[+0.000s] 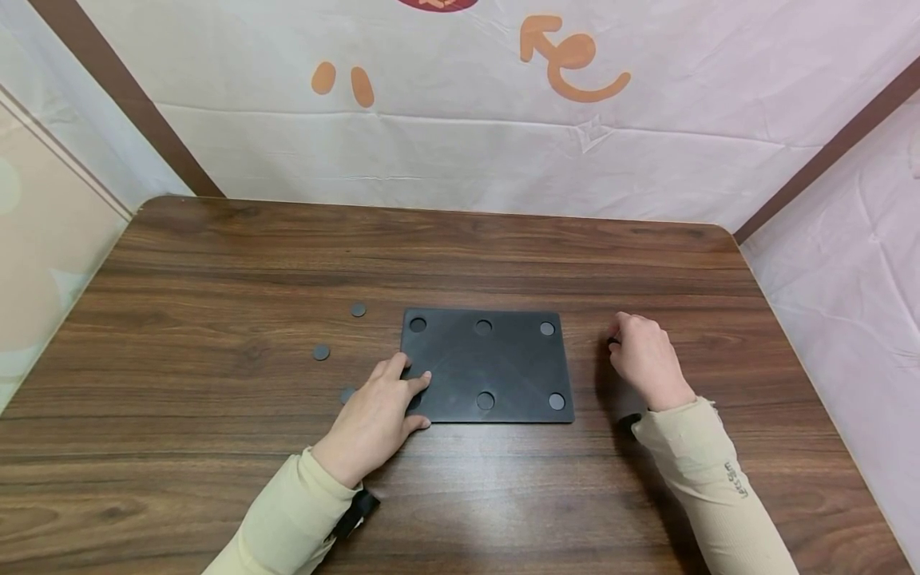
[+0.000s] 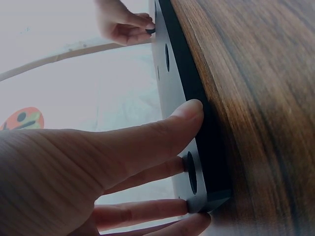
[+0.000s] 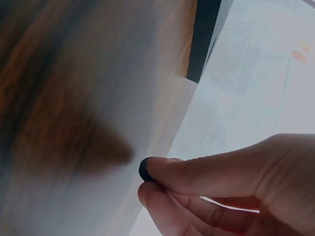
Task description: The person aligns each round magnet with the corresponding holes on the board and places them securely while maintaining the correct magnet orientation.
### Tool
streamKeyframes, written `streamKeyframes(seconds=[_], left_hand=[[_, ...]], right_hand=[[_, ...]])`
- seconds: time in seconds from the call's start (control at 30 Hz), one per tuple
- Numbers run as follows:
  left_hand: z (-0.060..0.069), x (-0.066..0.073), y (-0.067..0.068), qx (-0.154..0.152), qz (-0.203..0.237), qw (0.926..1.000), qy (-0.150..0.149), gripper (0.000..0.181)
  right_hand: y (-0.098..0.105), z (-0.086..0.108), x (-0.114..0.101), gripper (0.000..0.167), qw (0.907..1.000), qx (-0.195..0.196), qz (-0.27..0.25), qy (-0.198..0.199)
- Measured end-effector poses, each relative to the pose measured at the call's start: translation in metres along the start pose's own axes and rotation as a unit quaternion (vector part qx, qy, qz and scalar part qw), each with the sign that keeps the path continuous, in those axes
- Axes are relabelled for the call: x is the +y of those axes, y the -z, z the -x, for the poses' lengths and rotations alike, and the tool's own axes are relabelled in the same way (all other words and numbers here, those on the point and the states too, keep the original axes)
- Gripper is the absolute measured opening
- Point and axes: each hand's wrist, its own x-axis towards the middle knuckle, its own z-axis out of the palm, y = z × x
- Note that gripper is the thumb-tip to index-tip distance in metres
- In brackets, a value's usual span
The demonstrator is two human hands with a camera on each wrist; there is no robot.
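Note:
A flat black board [image 1: 496, 367] with several round recesses lies on the table. The two right-hand recesses show lighter grey faces than the others. My left hand [image 1: 377, 411] rests at the board's left end, its thumb on the near edge and its other fingers on the left side and top. The near-left recess is mostly hidden by that hand in the head view. To the right of the board, my right hand [image 1: 647, 355] pinches a small dark disc [image 3: 143, 169] between thumb and forefinger. In the right wrist view the disc is just above the table.
Left of the board lie three loose grey discs: a far disc [image 1: 358, 310], a middle disc [image 1: 320, 352] and a near disc [image 1: 347, 394] close to the left hand. The wooden table [image 1: 460, 255] ends at a pale printed curtain [image 1: 460, 160].

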Motion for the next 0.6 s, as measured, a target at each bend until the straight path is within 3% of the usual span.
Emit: streamKeyframes(seconds=[0.6], left_hand=[[0.0, 0.0002, -0.0004, 0.003, 0.0, 1.0, 0.0, 0.053]], right_hand=[[-0.0003, -0.0027, -0.0079, 0.009, 0.9996, 0.018, -0.011, 0.018]])
